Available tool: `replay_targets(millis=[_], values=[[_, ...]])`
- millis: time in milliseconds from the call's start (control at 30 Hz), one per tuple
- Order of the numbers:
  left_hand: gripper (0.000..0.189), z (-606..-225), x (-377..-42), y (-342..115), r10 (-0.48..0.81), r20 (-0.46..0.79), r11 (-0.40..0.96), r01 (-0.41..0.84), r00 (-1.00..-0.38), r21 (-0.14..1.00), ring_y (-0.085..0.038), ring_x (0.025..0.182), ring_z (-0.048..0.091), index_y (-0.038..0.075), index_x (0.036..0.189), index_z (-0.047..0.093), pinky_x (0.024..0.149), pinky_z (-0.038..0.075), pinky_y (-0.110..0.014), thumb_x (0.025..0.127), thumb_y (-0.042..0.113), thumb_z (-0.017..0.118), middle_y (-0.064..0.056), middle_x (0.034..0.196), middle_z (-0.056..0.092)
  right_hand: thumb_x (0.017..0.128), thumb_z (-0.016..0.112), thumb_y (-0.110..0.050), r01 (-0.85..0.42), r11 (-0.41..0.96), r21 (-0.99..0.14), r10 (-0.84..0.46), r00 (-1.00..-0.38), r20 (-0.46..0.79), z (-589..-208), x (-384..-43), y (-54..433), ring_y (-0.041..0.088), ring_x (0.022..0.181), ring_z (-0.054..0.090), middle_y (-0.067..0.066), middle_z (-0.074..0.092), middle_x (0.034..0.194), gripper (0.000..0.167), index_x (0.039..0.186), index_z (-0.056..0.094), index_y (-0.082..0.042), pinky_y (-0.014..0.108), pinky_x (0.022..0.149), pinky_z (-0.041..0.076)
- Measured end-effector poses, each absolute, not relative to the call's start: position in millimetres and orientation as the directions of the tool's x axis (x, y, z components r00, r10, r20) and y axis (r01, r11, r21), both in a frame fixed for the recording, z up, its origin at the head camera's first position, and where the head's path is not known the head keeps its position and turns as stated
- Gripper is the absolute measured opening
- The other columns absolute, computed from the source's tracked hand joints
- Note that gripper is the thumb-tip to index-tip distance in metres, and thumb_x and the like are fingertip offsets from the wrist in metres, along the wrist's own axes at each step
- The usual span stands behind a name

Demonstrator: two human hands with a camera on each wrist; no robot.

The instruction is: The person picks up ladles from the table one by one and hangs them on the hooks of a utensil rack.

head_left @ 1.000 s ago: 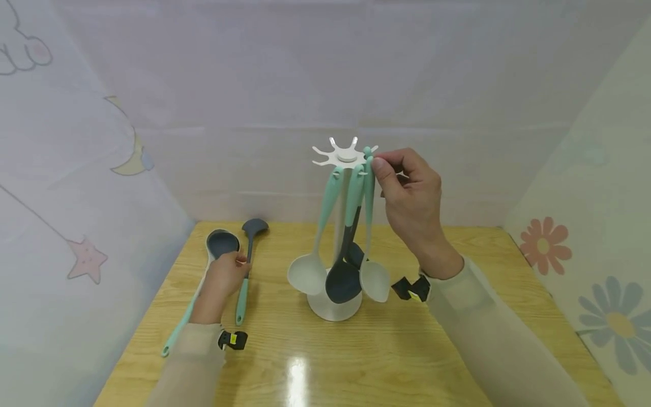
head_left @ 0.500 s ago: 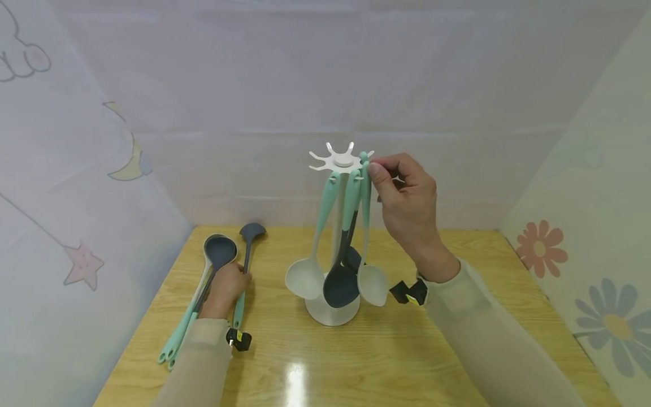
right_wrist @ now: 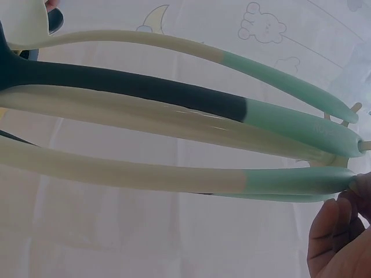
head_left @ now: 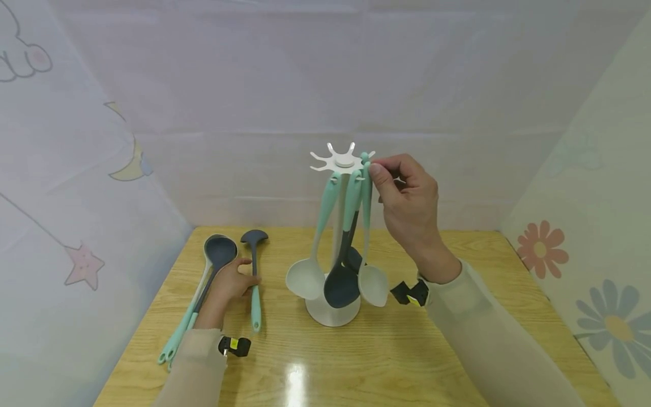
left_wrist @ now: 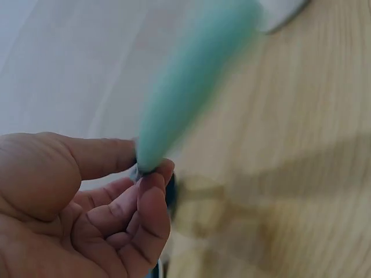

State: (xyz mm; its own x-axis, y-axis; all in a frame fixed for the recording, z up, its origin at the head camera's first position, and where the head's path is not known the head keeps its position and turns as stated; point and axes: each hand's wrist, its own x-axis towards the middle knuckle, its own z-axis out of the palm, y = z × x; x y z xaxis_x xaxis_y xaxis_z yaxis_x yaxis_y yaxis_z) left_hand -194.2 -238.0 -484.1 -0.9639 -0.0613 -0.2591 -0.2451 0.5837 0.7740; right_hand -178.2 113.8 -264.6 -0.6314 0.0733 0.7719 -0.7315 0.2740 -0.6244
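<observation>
On the left, my left hand [head_left: 233,282] pinches a dark grey ladle [head_left: 256,311] with a mint handle between thumb and fingers. Its handle [left_wrist: 191,81] looms close in the left wrist view. My right hand [head_left: 411,209] is up at the top of a white utensil stand [head_left: 333,317]. There thumb and index finger pinch the handle end of a white ladle [head_left: 373,285], right at a hook; the right wrist view shows its mint handle [right_wrist: 295,179] level with the fingertips. A white ladle [head_left: 307,278] and a dark ladle [head_left: 341,287] hang beside it, with another dark utensil behind.
Left of my left hand, a dark ladle [head_left: 221,251] lies nested over a pale one on the wooden table [head_left: 417,362], their mint handles [head_left: 175,342] toward me. Cloth walls stand at the back and both sides. Several hooks on the stand's far and left sides hold nothing.
My left hand has shifted from near the nested ladles to the lone dark ladle and now pinches it; that ladle has swung slightly rightward. The right hand keeps its pinch at the stand.
</observation>
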Motion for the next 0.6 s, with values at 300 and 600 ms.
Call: replay_targets(millis=[300,600], values=[[0.032,-447.4,-180.1,-229.2,0.021,-0.179,0.245,-0.169,-0.984,0.955,-0.012,0.085,0.068,-0.001,0.128,0.067,0.082,0.061,-0.030,0.108,0.024,0.064,-0.008,0.107,0.073,0.102,0.070,-0.006,-0.725,0.274,-0.632,0.081,-0.637,0.766,-263.7,-178.4,114.1,0.011,0.067,0.057,-0.014,0.067,0.088,0.013,0.104,0.072,0.007,0.017,0.060,0.051],[0.039,-424.8,-171.4,-223.9,0.022,-0.086,0.132,-0.082,-0.996,0.988,-0.008,0.097,0.068,-0.006,0.141,0.062,0.084,0.061,-0.022,0.114,0.020,0.050,-0.006,0.116,0.072,0.102,0.070,-0.007,-0.716,0.281,-0.639,0.078,-0.646,0.759,-264.0,-177.7,113.4,0.008,0.067,0.056,-0.016,0.066,0.087,0.014,0.104,0.072,0.006,0.017,0.060,0.051]])
